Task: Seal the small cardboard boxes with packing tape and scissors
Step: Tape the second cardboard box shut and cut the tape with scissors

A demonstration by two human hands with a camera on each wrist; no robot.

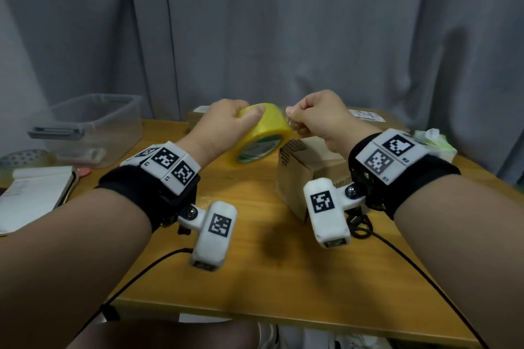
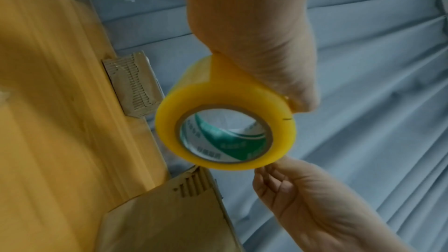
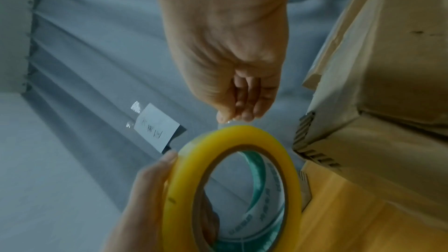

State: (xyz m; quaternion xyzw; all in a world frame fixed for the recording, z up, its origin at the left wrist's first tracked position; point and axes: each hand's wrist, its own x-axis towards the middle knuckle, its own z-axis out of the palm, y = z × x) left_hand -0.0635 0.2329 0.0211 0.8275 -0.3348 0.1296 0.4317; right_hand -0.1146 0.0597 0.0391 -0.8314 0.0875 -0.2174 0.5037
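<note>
Yellow tape roll [image 1: 259,133] in left hand [image 1: 224,125]; right hand [image 1: 317,116] pinching its edge.

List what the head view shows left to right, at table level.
White notebook → clear plastic bin → left hand → yellow tape roll → right hand → green-white tissue pack.

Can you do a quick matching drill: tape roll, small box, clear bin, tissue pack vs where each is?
Things:
1. tape roll
2. box
3. bin
4. tissue pack

Places:
A. far left of table
B. right edge of table
C. gripped in left hand
D. on table under right hand

Pairs: 1-C, 2-D, 3-A, 4-B
</note>
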